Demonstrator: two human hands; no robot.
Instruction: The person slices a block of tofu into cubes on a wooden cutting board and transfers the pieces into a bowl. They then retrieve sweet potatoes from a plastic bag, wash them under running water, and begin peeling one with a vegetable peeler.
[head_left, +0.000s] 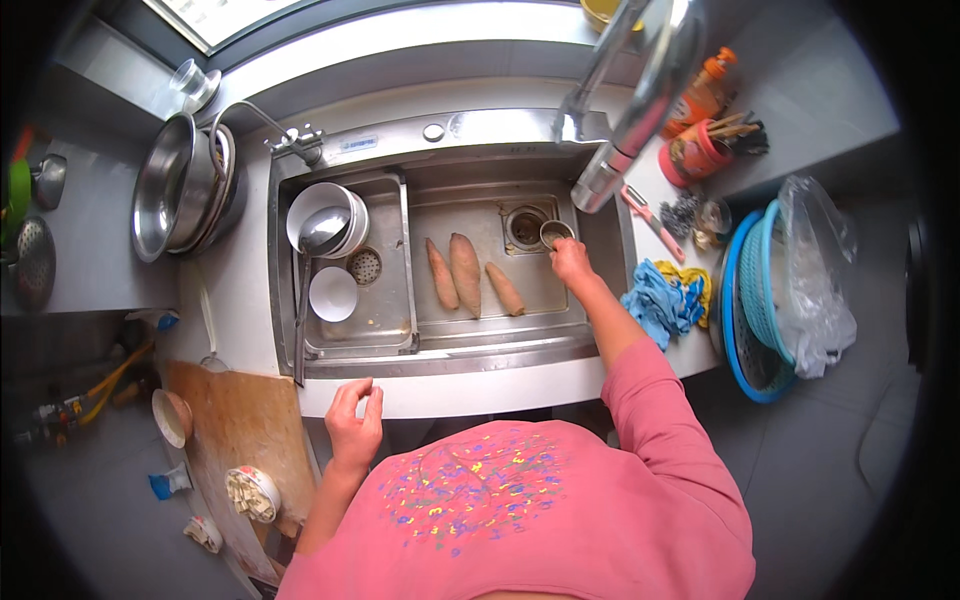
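Note:
In the right basin of the steel sink (487, 342), my right hand (571, 259) grips a small metal strainer basket (556, 231) by its side. The basket is just right of the uncovered drain hole (525, 227), with some residue inside it. Three unpeeled sweet potatoes, a thin one (442, 279), a large one (466, 274) and a short one (505, 289), lie on the basin floor to the left of the drain. My left hand (355, 424) hovers by the counter's front edge, fingers half curled, thumb apart, holding nothing.
Stacked white bowls (319, 206), another bowl (333, 294) and a ladle (303, 315) occupy the left basin. The faucet (600, 176) overhangs the right basin. Right of the sink lie a peeler (654, 223) and cloths (660, 304). A wooden board (240, 420) is at lower left.

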